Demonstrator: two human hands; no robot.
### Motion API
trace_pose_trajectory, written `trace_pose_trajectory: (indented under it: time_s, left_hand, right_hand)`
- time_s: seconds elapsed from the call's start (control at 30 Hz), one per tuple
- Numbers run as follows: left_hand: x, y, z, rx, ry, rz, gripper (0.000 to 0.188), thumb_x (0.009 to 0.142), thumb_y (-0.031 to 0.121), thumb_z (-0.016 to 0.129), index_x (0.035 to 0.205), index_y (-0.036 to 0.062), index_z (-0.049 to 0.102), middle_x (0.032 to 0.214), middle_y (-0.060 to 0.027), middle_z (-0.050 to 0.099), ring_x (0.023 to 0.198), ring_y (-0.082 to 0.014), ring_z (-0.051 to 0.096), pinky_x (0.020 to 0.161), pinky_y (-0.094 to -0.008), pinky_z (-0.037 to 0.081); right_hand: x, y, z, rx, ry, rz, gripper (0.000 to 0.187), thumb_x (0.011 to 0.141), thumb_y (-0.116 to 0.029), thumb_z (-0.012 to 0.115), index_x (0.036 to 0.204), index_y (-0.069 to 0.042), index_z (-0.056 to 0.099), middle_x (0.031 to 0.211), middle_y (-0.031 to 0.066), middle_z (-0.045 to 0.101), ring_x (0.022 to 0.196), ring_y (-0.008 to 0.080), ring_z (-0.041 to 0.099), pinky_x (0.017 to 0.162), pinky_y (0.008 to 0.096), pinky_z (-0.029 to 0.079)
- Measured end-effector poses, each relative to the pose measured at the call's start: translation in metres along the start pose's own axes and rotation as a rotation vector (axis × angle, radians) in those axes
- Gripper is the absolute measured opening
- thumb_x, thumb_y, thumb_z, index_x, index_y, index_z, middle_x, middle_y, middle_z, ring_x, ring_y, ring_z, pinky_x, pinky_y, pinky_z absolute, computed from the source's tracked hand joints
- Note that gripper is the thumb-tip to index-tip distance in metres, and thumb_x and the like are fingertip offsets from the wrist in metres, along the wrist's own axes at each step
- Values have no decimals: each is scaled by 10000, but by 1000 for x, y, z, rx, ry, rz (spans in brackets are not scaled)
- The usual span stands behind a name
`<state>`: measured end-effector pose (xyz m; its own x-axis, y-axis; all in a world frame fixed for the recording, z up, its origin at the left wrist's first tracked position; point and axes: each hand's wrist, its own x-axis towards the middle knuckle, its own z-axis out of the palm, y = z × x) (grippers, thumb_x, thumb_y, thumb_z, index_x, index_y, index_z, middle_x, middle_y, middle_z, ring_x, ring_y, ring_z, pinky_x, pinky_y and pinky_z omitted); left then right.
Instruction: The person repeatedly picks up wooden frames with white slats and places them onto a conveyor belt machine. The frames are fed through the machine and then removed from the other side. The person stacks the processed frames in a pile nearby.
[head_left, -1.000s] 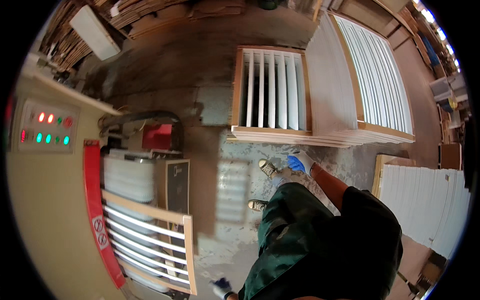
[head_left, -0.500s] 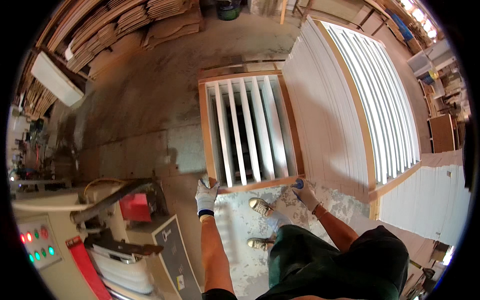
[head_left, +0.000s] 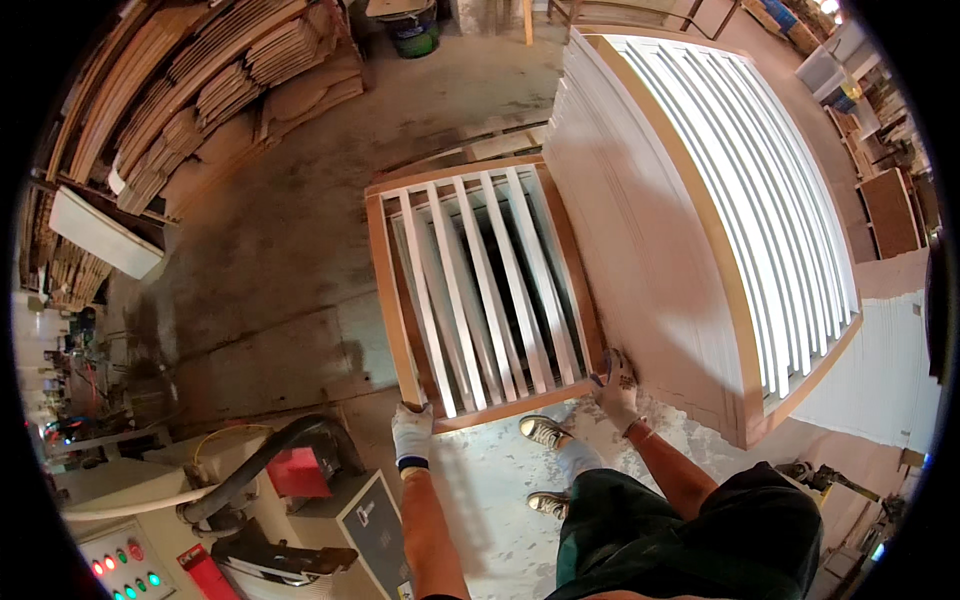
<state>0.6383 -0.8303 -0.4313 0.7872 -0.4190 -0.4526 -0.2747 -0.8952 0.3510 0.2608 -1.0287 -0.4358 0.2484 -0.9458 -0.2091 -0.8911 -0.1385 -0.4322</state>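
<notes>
A slatted panel, a brown-edged frame with several white slats, lies flat at the top of a low stack in front of me. My left hand, in a pale glove with a dark cuff, is closed on its near left corner. At the near right corner my right hand, gloved too, has its fingers wrapped over the edge. Between the slats, more white slats show underneath, out of line with those on top. The undersides of both hands' grips are hidden.
A taller stack of white slatted panels stands close on the right. At lower left are a machine with a lit button panel and a dark hose. Stacked boards and a bucket are farther off. My shoes are just below the panel.
The top panel has shifted and turned slightly, so its slats no longer line up with those below. Both hands stay at its near corners. My view has shifted too.
</notes>
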Motion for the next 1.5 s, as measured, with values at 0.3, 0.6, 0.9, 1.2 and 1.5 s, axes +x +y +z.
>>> trace_pose_trajectory:
  time_s: [0.3, 0.6, 0.9, 1.2, 1.5]
  left_hand:
    - [-24, 37, -120, -26, 63, 209, 424, 810, 321, 794, 1004, -20, 634, 980, -253, 700, 990, -445, 659, 867, -498, 530]
    - [-192, -4, -204, 7, 215, 11, 379, 828, 330, 764, 954, 1, 624, 847, -219, 697, 865, -423, 681, 795, -503, 530]
    - [-445, -53, -191, -332, 428, -451, 357, 844, 345, 725, 950, 13, 647, 893, -235, 714, 898, -419, 687, 823, -492, 540]
    - [-658, -68, -92, -756, 741, -851, 372, 848, 297, 756, 1053, -4, 680, 871, -216, 723, 848, -365, 724, 755, -445, 549]
    - [-784, -121, -20, -904, 858, -1100, 304, 820, 245, 763, 889, -39, 678, 747, -175, 708, 706, -306, 718, 683, -422, 546]
  right_hand:
    - [41, 30, 53, 1136, -554, 522, 325, 915, -220, 740, 1115, 33, 702, 914, 90, 714, 739, 169, 690, 616, 291, 572]
    - [-60, 22, 4, 1063, -487, 385, 457, 884, -39, 706, 1309, 40, 558, 858, 88, 691, 716, 199, 672, 603, 323, 587]
    - [-84, -56, -141, 802, -749, -90, 147, 831, -27, 706, 917, -10, 589, 721, -27, 551, 583, 76, 521, 521, 247, 424]
    - [-177, -165, -211, 519, -985, -519, 224, 774, -54, 742, 948, 29, 628, 769, 9, 597, 656, 81, 571, 564, 260, 464]
    - [-301, -202, -175, 89, -1040, -875, 416, 712, -193, 811, 1037, 34, 688, 888, 168, 737, 827, 265, 730, 749, 379, 568]
